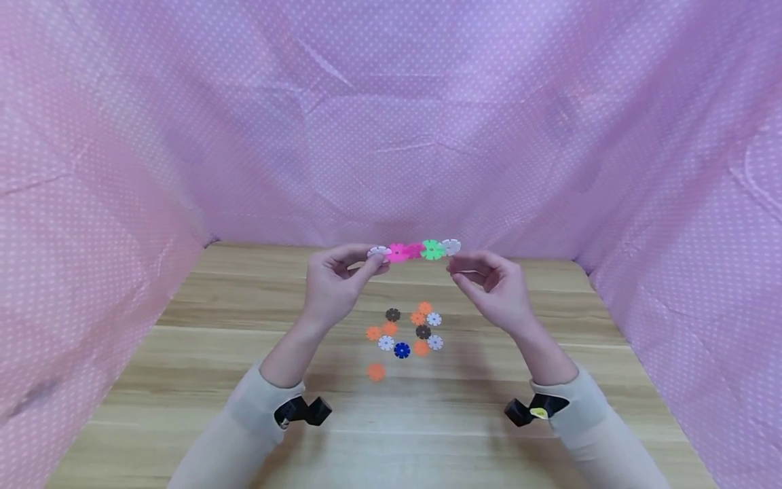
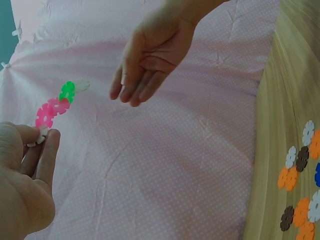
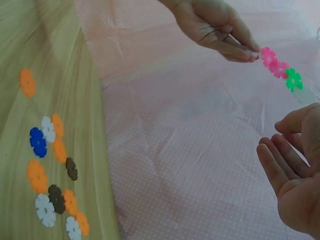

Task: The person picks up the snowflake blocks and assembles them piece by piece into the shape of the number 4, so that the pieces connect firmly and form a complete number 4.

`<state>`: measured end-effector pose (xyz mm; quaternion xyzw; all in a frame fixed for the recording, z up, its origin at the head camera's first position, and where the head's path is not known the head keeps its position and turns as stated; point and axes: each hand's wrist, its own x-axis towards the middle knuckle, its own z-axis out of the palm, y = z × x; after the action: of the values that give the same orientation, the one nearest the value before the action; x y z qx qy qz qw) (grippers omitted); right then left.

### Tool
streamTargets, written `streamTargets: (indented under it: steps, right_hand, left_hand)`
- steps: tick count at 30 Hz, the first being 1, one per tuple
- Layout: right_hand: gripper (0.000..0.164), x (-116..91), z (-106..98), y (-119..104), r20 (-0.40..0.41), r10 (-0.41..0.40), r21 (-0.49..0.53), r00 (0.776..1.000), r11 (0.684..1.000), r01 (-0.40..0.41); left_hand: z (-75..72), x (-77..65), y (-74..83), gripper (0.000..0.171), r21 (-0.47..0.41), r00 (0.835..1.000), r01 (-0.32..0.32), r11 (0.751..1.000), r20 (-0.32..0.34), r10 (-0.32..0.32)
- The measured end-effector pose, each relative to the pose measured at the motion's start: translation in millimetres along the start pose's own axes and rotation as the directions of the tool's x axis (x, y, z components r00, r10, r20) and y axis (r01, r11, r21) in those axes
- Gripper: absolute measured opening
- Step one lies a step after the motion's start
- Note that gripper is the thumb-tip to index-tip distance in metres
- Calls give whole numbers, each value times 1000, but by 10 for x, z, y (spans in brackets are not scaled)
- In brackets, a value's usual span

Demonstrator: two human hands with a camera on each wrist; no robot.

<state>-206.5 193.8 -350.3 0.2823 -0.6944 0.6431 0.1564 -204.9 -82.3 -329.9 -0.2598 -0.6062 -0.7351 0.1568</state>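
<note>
My left hand (image 1: 332, 285) pinches a white notched plastic disc (image 1: 378, 251) between thumb and fingers. That disc is one end of a short chain of interlocking discs held up above the table. Beyond it come two pink discs (image 2: 44, 115), then a green disc (image 1: 432, 249), with a white disc (image 1: 451, 246) at the far end. My right hand (image 1: 499, 288) hovers beside that far end, fingers loosely bent and holding nothing. In the left wrist view a gap shows between its fingertips and the chain.
Loose discs lie below the hands on the wooden table (image 1: 244, 353): several orange discs (image 1: 375, 372), white discs (image 3: 45, 210), two dark brown discs (image 1: 393, 314) and a blue disc (image 1: 401, 350). A pink dotted cloth (image 1: 391, 136) hangs around the back and sides.
</note>
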Motion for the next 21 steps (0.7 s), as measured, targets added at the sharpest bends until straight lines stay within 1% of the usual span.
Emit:
streamTargets:
  steps: [5, 11, 19, 21]
  right_hand:
    - [27, -23, -45, 86, 1, 47, -56, 999, 997, -46]
    - [28, -73, -77, 193, 0, 101, -140, 995, 985, -100]
    - [26, -156, -101, 365, 16, 148, -212, 989, 967, -141]
    - [26, -182, -105, 398, 22, 158, -231, 987, 961, -148]
  left_hand:
    - [-1, 5, 17, 13, 3, 1000, 3, 1000, -3, -3]
    - [-9, -17, 2, 13, -10, 1000, 29, 1000, -1, -29]
    - [-3, -46, 10, 13, -4, 1000, 19, 1000, 16, -19]
    - [2, -53, 5, 14, -5, 999, 26, 1000, 21, -26]
